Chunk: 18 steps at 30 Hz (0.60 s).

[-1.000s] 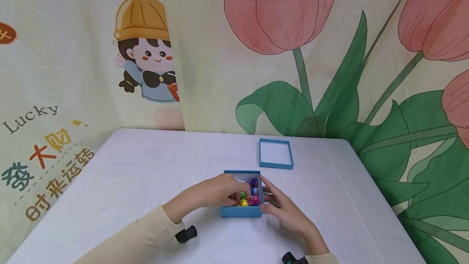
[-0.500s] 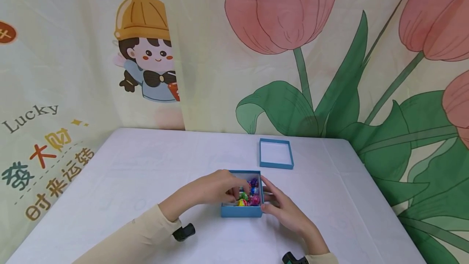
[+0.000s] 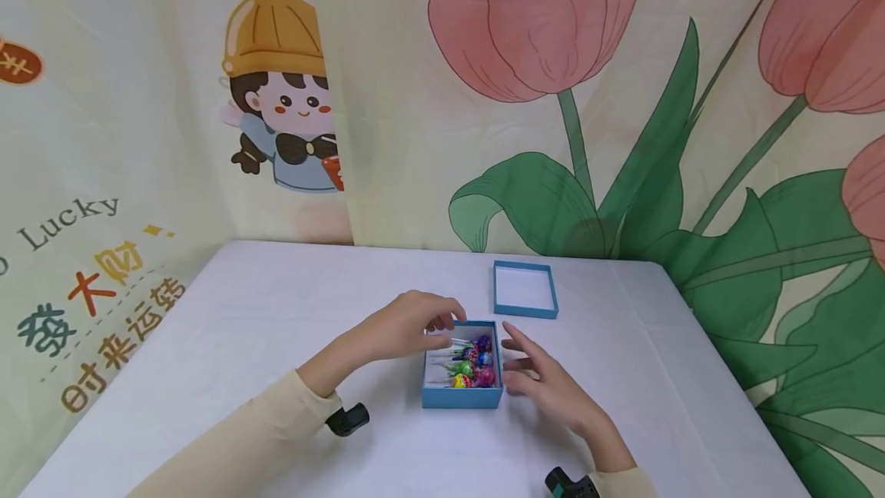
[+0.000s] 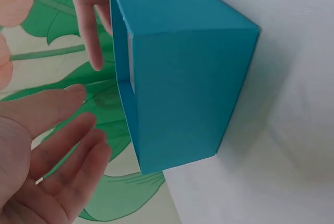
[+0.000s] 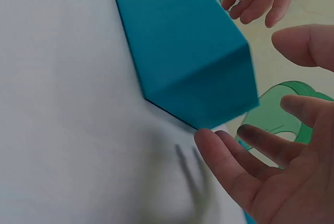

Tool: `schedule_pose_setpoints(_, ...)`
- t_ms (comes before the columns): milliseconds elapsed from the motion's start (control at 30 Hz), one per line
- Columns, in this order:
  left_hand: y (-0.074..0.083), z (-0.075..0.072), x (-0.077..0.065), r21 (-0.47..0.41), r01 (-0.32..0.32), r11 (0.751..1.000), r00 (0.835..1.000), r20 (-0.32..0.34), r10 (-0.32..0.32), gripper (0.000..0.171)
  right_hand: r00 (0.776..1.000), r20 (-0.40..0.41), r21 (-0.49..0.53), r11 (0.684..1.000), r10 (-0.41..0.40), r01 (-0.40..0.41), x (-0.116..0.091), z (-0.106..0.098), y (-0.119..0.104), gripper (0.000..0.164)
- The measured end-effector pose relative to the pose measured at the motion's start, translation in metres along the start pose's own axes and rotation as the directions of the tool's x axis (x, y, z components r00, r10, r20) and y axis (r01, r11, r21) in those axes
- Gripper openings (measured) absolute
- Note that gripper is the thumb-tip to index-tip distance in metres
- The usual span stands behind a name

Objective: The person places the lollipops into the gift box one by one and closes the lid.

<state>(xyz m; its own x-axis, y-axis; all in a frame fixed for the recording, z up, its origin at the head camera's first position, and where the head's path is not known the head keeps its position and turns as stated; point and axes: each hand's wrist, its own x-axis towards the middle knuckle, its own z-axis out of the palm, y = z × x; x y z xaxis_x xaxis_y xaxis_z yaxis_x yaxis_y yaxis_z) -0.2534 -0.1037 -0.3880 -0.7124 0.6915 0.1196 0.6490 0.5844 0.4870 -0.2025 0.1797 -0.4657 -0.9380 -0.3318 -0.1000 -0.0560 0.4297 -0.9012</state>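
A blue box stands on the table without its lid. Inside it lie several lollipops in bright wrappers, heads toward the right and white sticks toward the left. My left hand hovers over the box's back left side, its fingers loosely bent around nothing. In the left wrist view, the box wall is apart from that hand's fingertips. Just off the box's right side is my right hand, fingers spread and holding nothing. The right wrist view shows its palm beside the box.
The blue-rimmed lid lies inside-up behind the box, a little to the right. A white cloth covers the table. Printed curtains hang behind the far edge.
My left hand has lifted up and back out of the box, leaving more of the lollipops in sight. My right hand has come off the box's right wall.
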Motion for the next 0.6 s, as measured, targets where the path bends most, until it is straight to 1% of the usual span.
schedule_pose_setpoints(133,-0.004,-0.005,0.01,-0.047,0.044,0.998,0.996,-0.069,-0.047,0.037,0.998,-0.043,-0.117,0.992,-0.049,0.044,0.006,-0.023,-0.01,0.074)
schedule_pose_setpoints(267,-0.007,-0.01,0.023,-0.096,0.078,0.992,0.99,-0.111,-0.088,0.043,0.99,-0.08,-0.239,0.967,-0.114,0.092,0.019,-0.049,-0.018,0.073)
schedule_pose_setpoints(433,-0.007,-0.015,0.042,-0.171,0.105,0.98,0.984,-0.124,-0.127,0.055,0.976,-0.139,-0.351,0.93,-0.17,0.112,0.042,-0.08,-0.022,0.072)
schedule_pose_setpoints(533,-0.008,-0.017,0.053,-0.218,0.131,0.967,0.979,-0.123,-0.161,0.062,0.972,-0.155,-0.397,0.912,-0.177,0.103,0.056,-0.094,-0.022,0.071)
schedule_pose_setpoints(600,-0.009,-0.018,0.059,-0.248,0.158,0.956,0.974,-0.12,-0.192,0.066,0.973,-0.159,-0.422,0.903,-0.166,0.085,0.064,-0.101,-0.021,0.071)
